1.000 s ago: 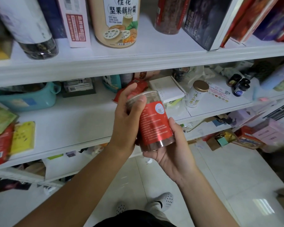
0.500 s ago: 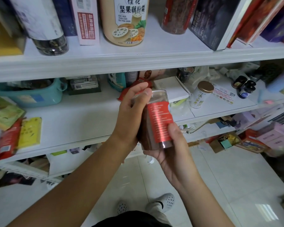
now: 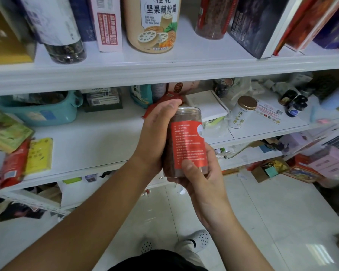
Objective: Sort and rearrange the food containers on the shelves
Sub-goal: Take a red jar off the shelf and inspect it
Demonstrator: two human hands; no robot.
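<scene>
Both hands hold a clear plastic jar (image 3: 186,141) with a red label and dark reddish contents, upright in front of the middle shelf (image 3: 98,141). My left hand (image 3: 157,133) wraps its left side, thumb over the lid edge. My right hand (image 3: 200,178) cups the base from below, thumb pressed on the label. On the top shelf (image 3: 164,69) stand a beige lotus-root powder canister (image 3: 153,26), a pink box (image 3: 108,24), a dark-filled bottle (image 3: 61,30) and a red jar (image 3: 211,18).
The middle shelf carries a teal basket (image 3: 41,112), yellow and red packets (image 3: 37,155) at the left, a white box (image 3: 205,106), a gold-lidded jar (image 3: 241,112) and small dark bottles (image 3: 296,104). Boxes clutter the lowest shelf and floor (image 3: 282,212) at the right.
The jar has been turned in my hands, so the label's text side now faces me. My right thumb has shifted onto the label.
</scene>
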